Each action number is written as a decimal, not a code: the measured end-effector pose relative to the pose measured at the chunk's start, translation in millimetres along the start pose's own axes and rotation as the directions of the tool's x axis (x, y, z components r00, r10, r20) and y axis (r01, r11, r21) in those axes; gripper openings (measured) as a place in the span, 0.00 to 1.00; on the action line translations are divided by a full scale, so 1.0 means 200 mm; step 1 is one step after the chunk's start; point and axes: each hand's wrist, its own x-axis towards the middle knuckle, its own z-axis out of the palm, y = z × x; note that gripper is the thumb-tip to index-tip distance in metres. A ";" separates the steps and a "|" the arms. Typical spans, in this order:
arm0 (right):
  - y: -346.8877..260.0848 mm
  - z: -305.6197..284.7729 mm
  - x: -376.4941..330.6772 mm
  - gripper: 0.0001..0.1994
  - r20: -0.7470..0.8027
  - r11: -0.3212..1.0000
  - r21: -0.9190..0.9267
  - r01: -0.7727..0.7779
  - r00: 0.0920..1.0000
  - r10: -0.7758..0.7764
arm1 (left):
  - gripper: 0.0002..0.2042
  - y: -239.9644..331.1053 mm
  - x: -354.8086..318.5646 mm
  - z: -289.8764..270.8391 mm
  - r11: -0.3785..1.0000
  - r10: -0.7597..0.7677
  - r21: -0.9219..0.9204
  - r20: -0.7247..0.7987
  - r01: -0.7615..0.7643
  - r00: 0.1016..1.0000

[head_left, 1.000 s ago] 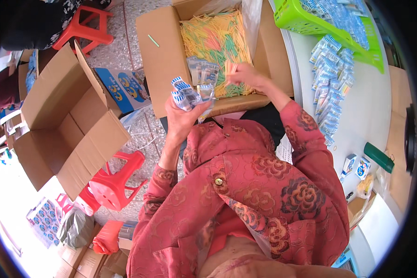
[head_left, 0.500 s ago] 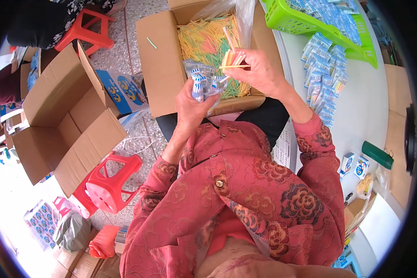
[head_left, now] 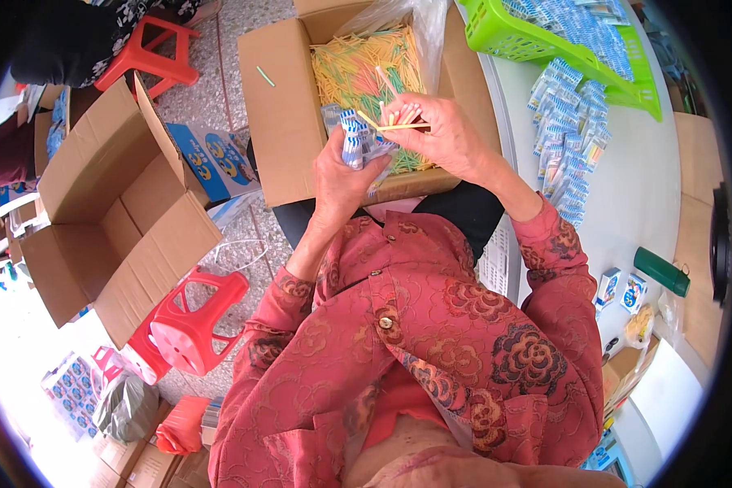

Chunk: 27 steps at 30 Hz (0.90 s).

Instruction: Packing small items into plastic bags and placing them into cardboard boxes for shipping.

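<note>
My left hand (head_left: 339,183) is closed around small clear plastic packets (head_left: 353,140) with blue-and-white striped ends. Close beside it, my right hand (head_left: 457,140) pinches a bundle of thin pastel sticks (head_left: 404,126); a yellow one sticks out toward the packets and looks bent. Both hands are above an open cardboard box (head_left: 278,154), which holds a heap of loose yellow, green and pink sticks (head_left: 358,65). What the sticks are made of I cannot tell. One green stick (head_left: 266,76) lies alone on the box's left flap.
On the white table (head_left: 626,187) at right lie filled packets (head_left: 569,134), beside a green basket (head_left: 529,37) full of more. A green bottle (head_left: 661,271) and small boxes stand nearer. To the left are an open carton (head_left: 122,211) and red stools (head_left: 191,329).
My right hand has moved slightly left and down, bringing the sticks closer to the packets. The bundle has turned, and a yellow stick now juts toward my left hand.
</note>
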 end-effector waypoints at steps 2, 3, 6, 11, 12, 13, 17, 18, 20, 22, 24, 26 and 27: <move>0.02 -0.01 0.01 0.08 -0.008 0.997 0.074 0.024 1.000 -0.024 | 0.17 0.00 0.01 0.01 0.999 0.016 -0.036 -0.020 -0.016 1.000; 0.03 -0.01 0.01 0.08 -0.014 0.996 0.070 0.050 0.999 -0.049 | 0.17 0.00 0.02 0.00 0.999 0.016 -0.035 -0.017 -0.017 1.000; 0.03 -0.04 0.03 0.09 -0.005 0.994 0.082 0.073 0.997 -0.073 | 0.16 0.01 0.05 0.00 0.999 0.039 0.001 -0.003 -0.039 0.999; 0.05 -0.06 0.04 0.10 0.023 0.963 0.256 0.085 0.995 -0.094 | 0.15 0.06 0.09 -0.01 0.997 0.077 -0.008 0.004 -0.077 0.997; 0.04 -0.06 0.04 0.09 0.022 0.952 0.294 0.080 0.996 -0.091 | 0.15 0.06 0.09 0.00 0.997 0.079 -0.007 0.006 -0.079 0.997; 0.02 -0.07 0.04 0.09 0.022 0.940 0.332 0.074 0.996 -0.087 | 0.15 0.05 0.10 0.00 0.996 0.077 -0.039 0.001 -0.077 0.997; -0.01 -0.10 0.03 0.09 0.040 0.911 0.411 0.023 0.998 -0.043 | 0.15 0.05 0.10 0.00 0.996 0.079 -0.053 0.025 -0.077 0.997; -0.01 -0.12 0.03 0.10 0.060 0.949 0.315 0.004 0.998 -0.024 | 0.15 0.05 0.10 0.00 0.996 0.080 -0.053 0.027 -0.079 0.996; 0.01 -0.12 0.04 0.10 0.076 0.976 0.215 -0.014 0.997 -0.003 | 0.15 0.06 0.09 0.00 0.996 0.046 -0.078 0.044 -0.043 0.998; 0.02 -0.10 0.04 0.11 -0.038 0.977 0.019 0.212 0.977 -0.211 | 0.15 0.07 0.09 0.01 0.993 0.046 -0.108 0.056 -0.040 0.997; -0.02 -0.10 0.04 0.11 -0.033 0.964 -0.088 0.252 0.966 -0.256 | 0.16 0.07 0.09 0.01 0.990 0.045 -0.139 0.064 -0.036 0.997; -0.04 -0.10 0.04 0.11 -0.025 0.937 -0.195 0.288 0.954 -0.299 | 0.16 0.06 0.09 0.00 0.987 0.039 -0.158 0.065 -0.028 0.997; -0.05 -0.09 0.04 0.11 -0.016 0.914 -0.255 0.315 0.944 -0.330 | 0.16 0.06 0.09 0.00 0.987 0.039 -0.159 0.066 -0.028 0.997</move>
